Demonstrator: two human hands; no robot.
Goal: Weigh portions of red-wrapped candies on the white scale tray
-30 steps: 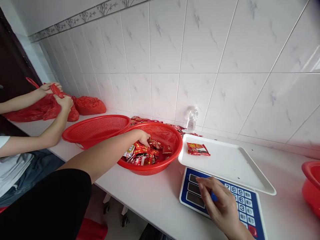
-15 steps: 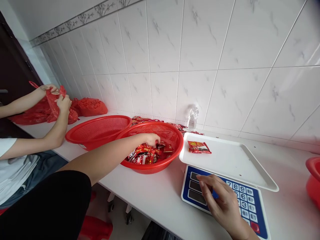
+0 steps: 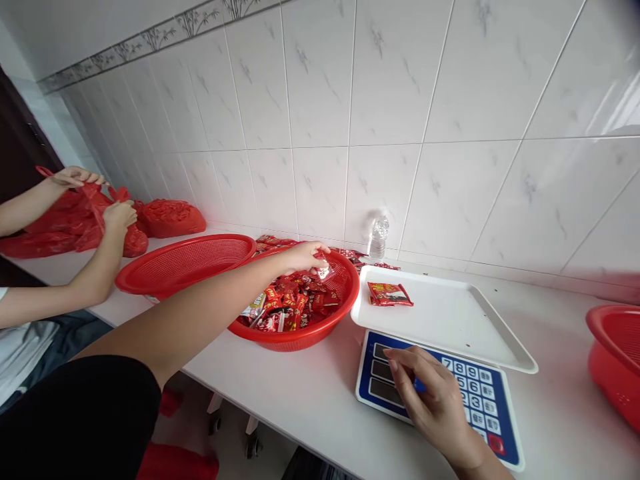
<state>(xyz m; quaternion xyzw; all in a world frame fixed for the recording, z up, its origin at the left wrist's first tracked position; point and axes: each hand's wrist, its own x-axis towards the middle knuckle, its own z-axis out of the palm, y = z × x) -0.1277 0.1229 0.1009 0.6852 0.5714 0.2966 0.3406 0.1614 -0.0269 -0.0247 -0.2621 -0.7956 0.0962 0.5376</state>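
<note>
My left hand [image 3: 306, 257] is above the far side of a red plastic basket [image 3: 287, 341], its fingers closed on a small red-and-white packet [image 3: 324, 271]. Many small wrapped packets [image 3: 293, 303], mostly red, lie in the basket below. My right hand [image 3: 433, 393] hovers over or rests on the blue keypad panel of a digital scale [image 3: 377, 400]; which of the two I cannot tell. Its thumb and index fingertips come together, with nothing visible between them. On the white scale tray [image 3: 440, 313] lies a flat red-and-yellow packet [image 3: 390, 294], near the tray's left end.
Another red basket [image 3: 185, 267] stands to the left, and one more [image 3: 617, 360] at the right edge. A clear bottle [image 3: 379, 237] and more red packets [image 3: 275, 243] are along the tiled wall. At far left, a co-worker's hands [image 3: 120, 215] handle red plastic bags [image 3: 65, 223].
My left hand has risen out of the pile in the basket with a packet in its fingers. My right hand keeps its place over the scale. The view has shifted slightly to the right.
</note>
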